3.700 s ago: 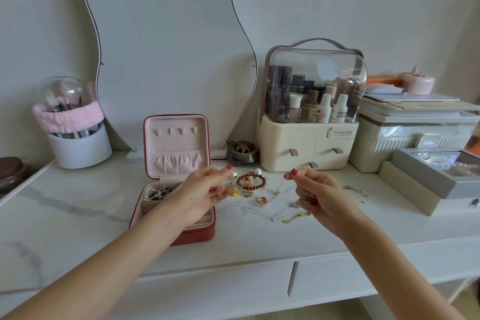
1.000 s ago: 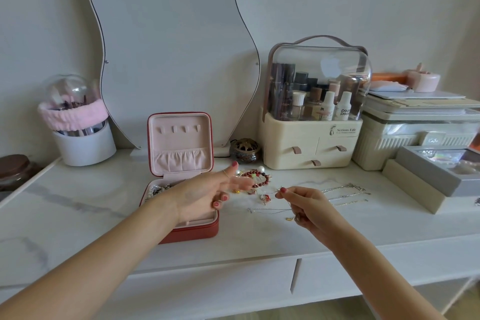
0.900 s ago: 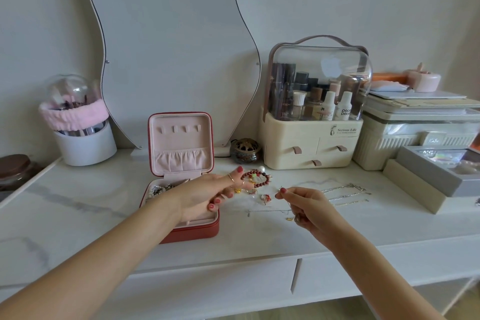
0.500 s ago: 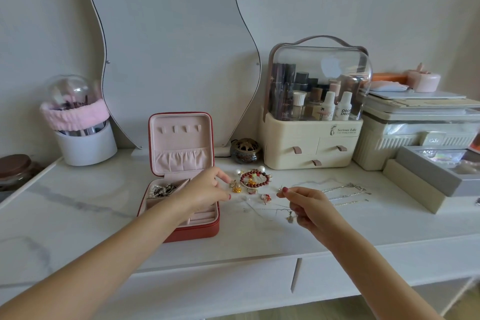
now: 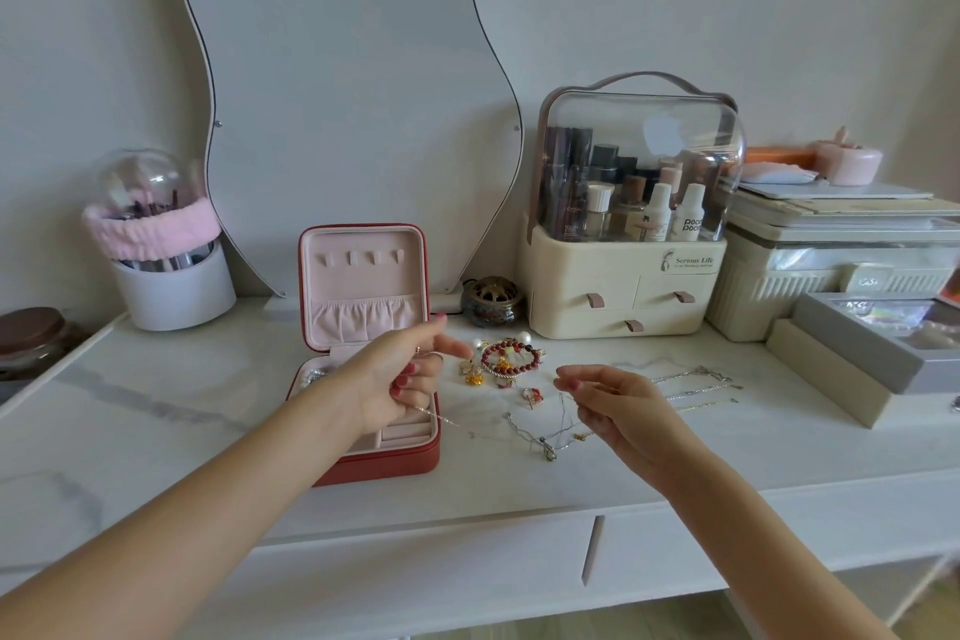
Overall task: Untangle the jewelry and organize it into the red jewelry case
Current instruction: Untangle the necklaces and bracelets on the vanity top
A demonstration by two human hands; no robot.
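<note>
The red jewelry case stands open on the white table, lid upright, pink lining showing. My left hand hovers over its right side and pinches one end of a thin silver chain. My right hand pinches the chain's other end just right of the jewelry heap. The chain sags between them with a small tangle and pendant on the tabletop. A red bead bracelet, gold charms and a small ring lie behind. Straightened silver chains lie to the right.
A wavy mirror leans on the wall behind the case. A cream cosmetics organizer, a small brass pot, a brush holder at the left and grey boxes at the right line the table's back.
My left hand dropped from the bead bracelet to the case's right side and took hold of the chain. My right hand rose slightly, and the chain now stretches between both hands.
</note>
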